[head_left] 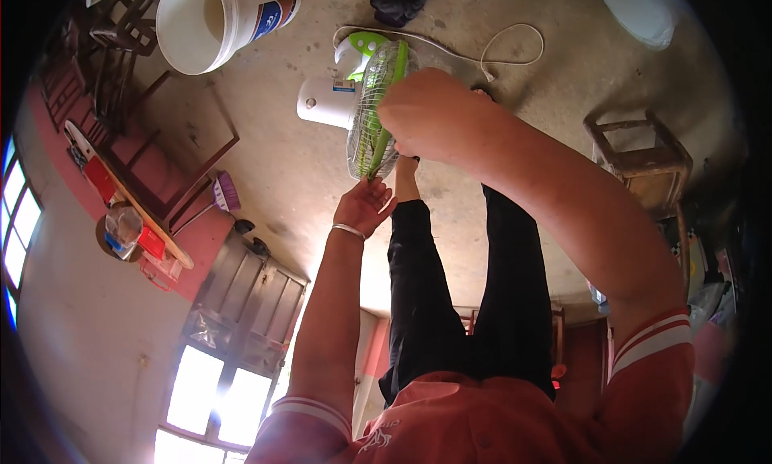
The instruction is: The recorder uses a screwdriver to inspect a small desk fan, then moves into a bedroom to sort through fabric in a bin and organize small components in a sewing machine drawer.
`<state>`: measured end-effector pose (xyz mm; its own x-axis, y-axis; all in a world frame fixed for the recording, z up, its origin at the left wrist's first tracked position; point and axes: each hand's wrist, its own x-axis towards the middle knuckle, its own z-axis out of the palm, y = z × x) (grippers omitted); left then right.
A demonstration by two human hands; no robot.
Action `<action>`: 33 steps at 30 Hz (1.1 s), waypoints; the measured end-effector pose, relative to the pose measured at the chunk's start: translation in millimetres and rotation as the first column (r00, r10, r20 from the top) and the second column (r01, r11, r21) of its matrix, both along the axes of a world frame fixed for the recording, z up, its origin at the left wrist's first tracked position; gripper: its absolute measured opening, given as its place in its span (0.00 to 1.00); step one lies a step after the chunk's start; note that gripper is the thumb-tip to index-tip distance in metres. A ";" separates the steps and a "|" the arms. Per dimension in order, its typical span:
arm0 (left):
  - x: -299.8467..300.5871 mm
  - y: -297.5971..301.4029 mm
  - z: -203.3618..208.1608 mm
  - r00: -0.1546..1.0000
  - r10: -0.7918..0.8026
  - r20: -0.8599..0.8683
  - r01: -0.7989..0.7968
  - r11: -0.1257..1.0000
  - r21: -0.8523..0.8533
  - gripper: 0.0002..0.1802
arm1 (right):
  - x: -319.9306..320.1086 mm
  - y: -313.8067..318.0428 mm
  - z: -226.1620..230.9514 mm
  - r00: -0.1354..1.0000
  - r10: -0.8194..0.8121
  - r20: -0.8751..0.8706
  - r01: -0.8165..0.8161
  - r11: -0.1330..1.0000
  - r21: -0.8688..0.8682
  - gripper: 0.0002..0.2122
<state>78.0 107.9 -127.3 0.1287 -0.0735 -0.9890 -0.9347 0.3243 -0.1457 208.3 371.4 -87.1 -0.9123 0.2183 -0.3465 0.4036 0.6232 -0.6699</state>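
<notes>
An electric fan (326, 102) with a white motor housing, a wire cage and a green rim stands on the floor ahead of me. At the near end of its rim, my left hand (363, 207) has its fingers bent and its fingertips pinching the edge. My right hand (418, 114) is closed against the front of the cage from the right, its wrist bent. What its fingers hold is hidden behind the hand. Part of the fan's green-and-white base (362, 44) shows beyond the cage.
A white power cord (515, 62) loops over the concrete floor behind the fan. To the far left stands a large white bucket (201, 26). A wooden stool (643, 154) is at the right; a table with red items (151, 241) and a purple broom (226, 191) are at the left.
</notes>
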 end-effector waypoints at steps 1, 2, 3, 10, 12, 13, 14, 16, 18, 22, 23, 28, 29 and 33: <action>-1.2 0.0 0.6 0.999 -0.029 0.018 0.028 1.000 0.007 0.12 | -4.3 -0.3 1.1 1.000 0.000 0.001 0.000 1.000 -0.004 0.09; -1.9 0.2 1.0 0.998 -0.057 0.037 0.056 0.998 0.016 0.12 | -8.8 -1.2 2.7 1.000 0.017 -0.022 -0.016 0.999 0.035 0.07; -2.4 0.8 1.4 0.998 -0.056 0.033 0.055 0.998 0.013 0.12 | -11.9 -1.7 3.3 0.998 0.036 -0.049 -0.032 0.997 0.075 0.05; 0.2 -0.2 4.1 1.000 0.018 -0.013 -0.017 1.000 0.020 0.14 | -3.7 -1.5 2.0 0.973 0.137 -0.186 -0.101 0.977 0.189 0.04; 0.6 0.9 2.9 0.998 0.058 -0.030 -0.058 0.998 0.011 0.13 | 3.3 5.4 8.4 0.980 0.201 0.012 -0.201 0.977 0.074 0.05; -2.9 -1.6 2.1 0.998 0.058 -0.039 -0.057 0.998 0.011 0.13 | 6.8 6.8 9.5 0.980 0.201 0.002 -0.200 0.977 0.075 0.05; -6.1 -4.0 0.6 0.998 0.044 -0.033 -0.043 0.998 0.044 0.13 | 14.6 8.1 8.6 0.980 0.185 0.078 -0.186 0.983 0.002 0.06; -5.4 -6.6 -1.8 0.999 0.034 -0.030 -0.031 0.996 0.079 0.13 | 40.3 11.7 2.5 0.983 0.125 0.135 -0.108 0.986 -0.125 0.07; -4.6 -10.6 -0.4 0.999 -0.037 -0.007 0.038 0.997 0.071 0.14 | 66.4 12.9 -4.5 0.992 0.071 0.107 -0.050 0.981 -0.187 0.08; -9.0 -12.2 3.8 0.998 -0.057 -0.023 0.059 0.993 0.101 0.15 | 100.4 6.6 -8.8 0.989 -0.111 0.097 0.133 0.955 -0.264 0.09; -9.0 -12.0 4.3 0.998 -0.055 -0.023 0.057 0.994 0.091 0.15 | 105.5 4.6 -9.9 0.984 -0.145 0.105 0.170 0.943 -0.287 0.09; -11.0 -13.1 7.6 0.998 -0.056 0.013 0.054 0.990 0.127 0.14 | 113.4 -8.3 -14.4 0.976 -0.176 0.124 0.207 0.927 -0.312 0.10; -10.6 -13.3 7.0 0.998 -0.056 0.014 0.054 0.991 0.125 0.14 | 113.7 -9.5 -15.7 0.973 -0.189 0.133 0.224 0.913 -0.340 0.10; -9.0 -13.4 7.2 0.999 -0.048 0.017 0.044 0.986 0.159 0.13 | 108.8 -12.8 -19.4 0.965 -0.221 0.138 0.257 0.901 -0.351 0.11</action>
